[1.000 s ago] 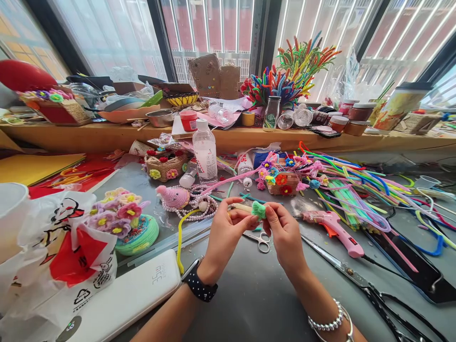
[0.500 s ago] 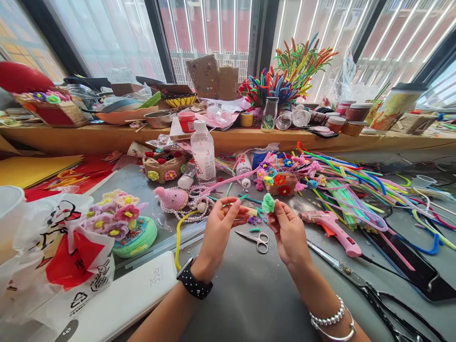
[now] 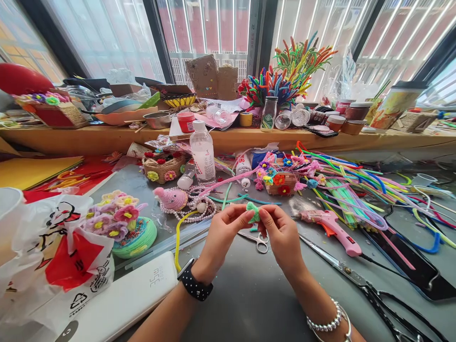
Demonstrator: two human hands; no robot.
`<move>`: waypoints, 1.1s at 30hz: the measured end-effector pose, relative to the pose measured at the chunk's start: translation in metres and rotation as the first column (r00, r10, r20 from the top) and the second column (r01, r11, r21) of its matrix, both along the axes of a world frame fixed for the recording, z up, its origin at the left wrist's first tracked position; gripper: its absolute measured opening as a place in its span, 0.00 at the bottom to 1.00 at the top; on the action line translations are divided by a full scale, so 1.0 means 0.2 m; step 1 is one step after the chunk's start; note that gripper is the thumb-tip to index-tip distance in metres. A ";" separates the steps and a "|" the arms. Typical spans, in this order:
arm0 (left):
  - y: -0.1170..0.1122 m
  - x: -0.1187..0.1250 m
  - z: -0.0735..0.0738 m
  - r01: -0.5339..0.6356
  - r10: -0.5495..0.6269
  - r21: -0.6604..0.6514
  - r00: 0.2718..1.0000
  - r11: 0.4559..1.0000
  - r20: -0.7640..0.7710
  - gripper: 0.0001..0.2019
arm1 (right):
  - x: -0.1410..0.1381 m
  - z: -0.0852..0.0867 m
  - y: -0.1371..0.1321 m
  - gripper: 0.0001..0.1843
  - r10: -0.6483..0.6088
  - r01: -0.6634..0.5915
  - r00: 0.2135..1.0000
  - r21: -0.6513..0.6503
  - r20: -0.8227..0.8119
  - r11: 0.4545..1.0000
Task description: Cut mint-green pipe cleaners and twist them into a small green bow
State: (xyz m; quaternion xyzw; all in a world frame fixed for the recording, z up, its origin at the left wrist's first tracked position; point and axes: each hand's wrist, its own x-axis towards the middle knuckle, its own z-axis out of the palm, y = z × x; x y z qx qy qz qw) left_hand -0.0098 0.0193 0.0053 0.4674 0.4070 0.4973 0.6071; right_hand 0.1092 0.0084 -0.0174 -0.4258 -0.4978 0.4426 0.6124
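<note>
A small mint-green fuzzy pipe-cleaner piece [image 3: 252, 212] is pinched between both hands above the grey tabletop. My left hand [image 3: 228, 228] grips its left side with thumb and fingers. On its right side, the thumb and fingers of my right hand [image 3: 280, 232] press against it. The fingers partly cover the piece. Just beneath the hands lie small scissors [image 3: 261, 243], their blades partly hidden. Right of my right hand rests a pink hot glue gun [image 3: 329, 225], with large black-handled scissors [image 3: 351, 275] below it.
A bundle of pipe cleaners [image 3: 344, 204] spreads over the right side, near a dark phone-like slab [image 3: 423, 273]. A clear bottle [image 3: 202, 154] stands behind the hands. At left are a crocheted flower pot [image 3: 137, 237], a white power bank [image 3: 142, 289] and a plastic bag [image 3: 71, 256].
My left hand has moved right and taken hold of the green piece. My right hand has shifted slightly left with it, so both hands now meet.
</note>
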 end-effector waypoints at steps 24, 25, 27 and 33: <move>0.01 -0.04 0.02 0.010 -0.009 -0.092 1.000 0.996 0.009 0.08 | 0.08 0.03 0.06 0.17 0.200 -0.212 0.975 -0.138 -0.093 0.968; 0.01 -0.04 0.02 -0.001 0.002 -0.101 1.000 0.995 0.010 0.08 | 0.09 0.03 0.06 0.17 0.207 -0.215 0.976 -0.137 -0.068 0.967; 0.02 -0.04 0.01 -0.009 0.010 -0.104 1.000 0.995 0.003 0.08 | 0.10 0.03 0.06 0.15 0.229 -0.226 0.973 -0.131 0.008 0.965; 0.02 -0.04 0.02 0.061 -0.064 -0.094 0.997 0.994 -0.030 0.08 | 0.10 0.04 0.05 0.11 0.236 -0.223 0.968 -0.141 0.086 0.965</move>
